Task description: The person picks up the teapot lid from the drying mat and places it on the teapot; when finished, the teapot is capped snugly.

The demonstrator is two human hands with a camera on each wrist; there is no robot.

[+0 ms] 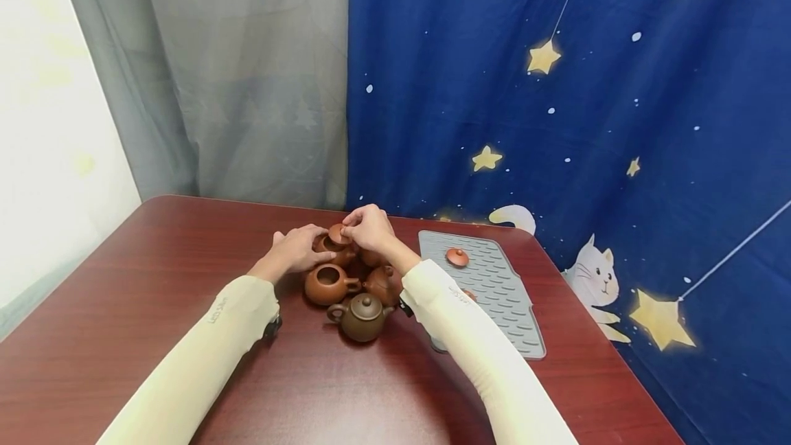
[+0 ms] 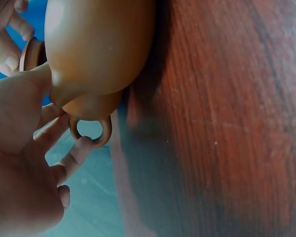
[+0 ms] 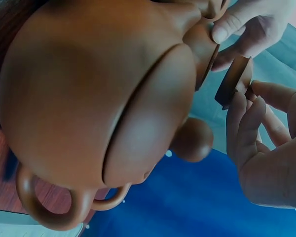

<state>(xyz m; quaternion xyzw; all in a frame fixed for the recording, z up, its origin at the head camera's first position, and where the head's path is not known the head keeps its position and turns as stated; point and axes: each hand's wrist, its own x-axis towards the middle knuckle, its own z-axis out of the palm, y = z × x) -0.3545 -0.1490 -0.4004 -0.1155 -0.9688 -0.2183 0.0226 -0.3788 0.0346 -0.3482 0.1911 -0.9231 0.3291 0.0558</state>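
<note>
My right hand (image 1: 372, 227) pinches a small reddish-brown clay lid (image 3: 235, 83) by its knob. The lid is tilted close over the opening of a lidless clay teapot (image 1: 343, 256) at the back of a cluster. My left hand (image 1: 296, 250) holds that teapot, with thumb and finger at its rim in the right wrist view. Nearer in front sits another lidless brown teapot (image 1: 326, 290), its round opening facing up. Beside it stand a lidded reddish-brown teapot (image 1: 380, 287) and a lidded olive-brown teapot (image 1: 363, 321). One more clay pot behind is partly covered by my right hand.
A grey ridged mat (image 1: 503, 294) lies to the right on the dark red wooden table (image 1: 296, 390). On it rest an orange-brown lid (image 1: 457, 257) and a second one (image 1: 470, 294), partly hidden by my right sleeve. Grey and blue star-patterned curtains (image 1: 457, 74) hang behind the table.
</note>
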